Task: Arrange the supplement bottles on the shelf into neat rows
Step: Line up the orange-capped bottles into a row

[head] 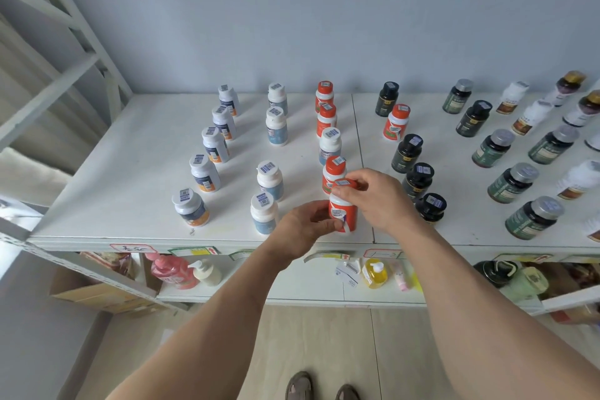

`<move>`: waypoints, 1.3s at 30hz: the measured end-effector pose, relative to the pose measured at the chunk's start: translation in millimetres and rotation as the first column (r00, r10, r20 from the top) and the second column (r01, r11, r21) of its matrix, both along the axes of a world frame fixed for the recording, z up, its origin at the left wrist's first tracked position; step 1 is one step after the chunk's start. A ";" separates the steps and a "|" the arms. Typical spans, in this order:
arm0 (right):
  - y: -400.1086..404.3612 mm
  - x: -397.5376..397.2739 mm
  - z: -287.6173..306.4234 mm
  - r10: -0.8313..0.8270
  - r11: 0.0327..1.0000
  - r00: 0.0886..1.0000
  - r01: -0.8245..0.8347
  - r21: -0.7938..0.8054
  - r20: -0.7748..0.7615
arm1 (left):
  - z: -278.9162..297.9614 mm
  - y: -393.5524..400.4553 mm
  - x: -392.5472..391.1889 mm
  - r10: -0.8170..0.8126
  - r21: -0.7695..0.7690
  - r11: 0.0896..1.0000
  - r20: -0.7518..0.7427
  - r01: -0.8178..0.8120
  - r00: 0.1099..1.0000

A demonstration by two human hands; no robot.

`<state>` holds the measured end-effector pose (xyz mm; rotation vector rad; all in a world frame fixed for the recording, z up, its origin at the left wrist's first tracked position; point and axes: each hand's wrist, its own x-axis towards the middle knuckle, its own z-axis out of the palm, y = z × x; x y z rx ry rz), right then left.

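Note:
An orange-and-white bottle (pixel 344 209) with an orange cap stands at the front of the white shelf (pixel 130 172). My left hand (pixel 308 227) grips its lower body from the left. My right hand (pixel 373 195) holds its cap from the right. Behind it runs a row of orange bottles (pixel 325 96) with one white-and-blue bottle (pixel 330 144) among them. To the left stand a row of white bottles with orange-blue labels (pixel 211 144) and a looser row of white-and-blue bottles (pixel 276 125). One orange bottle (pixel 396 122) sits in the black-bottle row (pixel 407 153).
Green, white and brown-labelled bottles (pixel 513 182) fill the shelf's right side. The lower shelf holds a pink bottle (pixel 173 269), a pump bottle (pixel 207 271), a yellow bottle (pixel 375 273) and bags. A white shelf frame (pixel 55 81) rises at the left. My feet show on the floor.

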<state>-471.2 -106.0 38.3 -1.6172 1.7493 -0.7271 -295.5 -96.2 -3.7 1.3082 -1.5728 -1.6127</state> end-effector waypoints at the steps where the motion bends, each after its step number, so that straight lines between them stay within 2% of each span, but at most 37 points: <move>1: -1.2 -0.3 1.4 -0.001 1.000 1.000 0.001 0.001 0.001 | 2.4 -1.1 -0.2 0.001 0.001 1.000 0.000 -0.001 1.000; 10: -1.1 -2.2 4.7 0.025 1.000 1.000 -0.025 0.013 -0.016 | 3.8 -5.2 -1.3 0.013 -0.006 1.000 0.054 -0.013 0.998; 16: 5.9 -0.9 -12.1 0.050 0.996 0.998 -0.051 0.069 0.026 | 2.4 -9.1 -1.1 0.066 -0.172 0.985 0.371 -0.001 0.926; 19: 11.9 2.2 -22.6 0.043 0.993 0.998 -0.048 0.103 0.049 | 3.5 -8.9 2.4 0.098 -0.218 0.976 0.421 -0.004 0.902; 28: 14.6 3.1 -25.6 0.045 0.990 0.996 -0.055 0.132 0.079 | 6.5 -13.4 5.3 0.172 -0.307 0.951 0.410 -0.042 0.896; 31: 7.3 1.2 -19.0 0.008 0.996 0.993 -0.019 0.088 0.121 | 11.5 -20.2 4.4 0.194 -0.295 0.952 0.374 -0.082 0.907; 35: -17.9 -2.0 0.5 -0.056 0.998 0.996 0.055 0.014 0.065 | 18.3 -31.6 0.2 0.223 -0.275 0.953 0.345 -0.129 0.912; 39: -48.9 -3.3 5.9 0.011 0.998 1.000 -0.009 0.060 -0.026 | 22.8 -48.9 -6.0 0.259 -0.236 0.953 0.318 -0.189 0.912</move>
